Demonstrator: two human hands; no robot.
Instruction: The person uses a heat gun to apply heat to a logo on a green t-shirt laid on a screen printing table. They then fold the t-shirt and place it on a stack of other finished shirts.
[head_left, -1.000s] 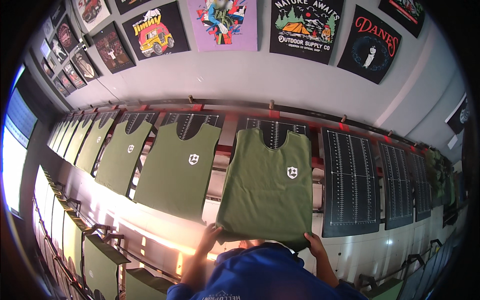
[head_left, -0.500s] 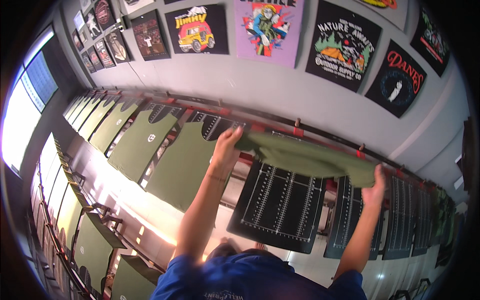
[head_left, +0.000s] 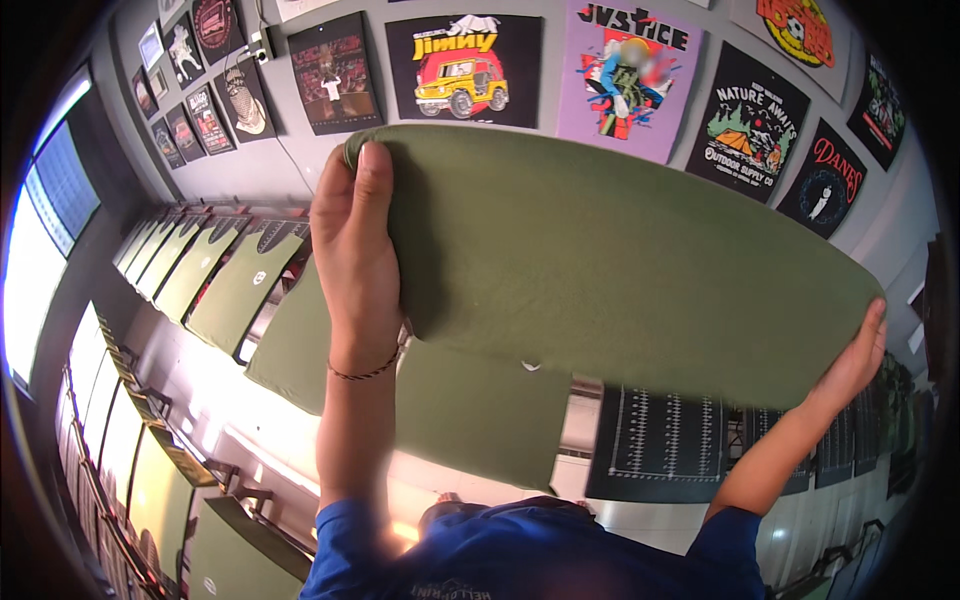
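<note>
An olive green piece of fabric (head_left: 620, 260), like a shirt panel, is stretched wide between my two hands in front of me. My left hand (head_left: 355, 240) grips its left end, thumb on top. At the far right end, my right hand (head_left: 855, 350) pinches the other corner. Beneath the raised fabric, another green shirt panel (head_left: 480, 420) lies flat on a board, a small white mark partly visible at its upper part. The raised fabric hides the far end of that panel.
Black boards with white ruled markings (head_left: 665, 435) stand to the right. Leftward runs a row of boards bearing green panels (head_left: 245, 285). A second rack with green panels (head_left: 240, 550) is at lower left. Printed posters (head_left: 465, 75) hang on the grey wall ahead.
Both hands have risen and come closer to the camera, and the fabric between them is now pulled broad and taut. The view has shifted left along the row of boards.
</note>
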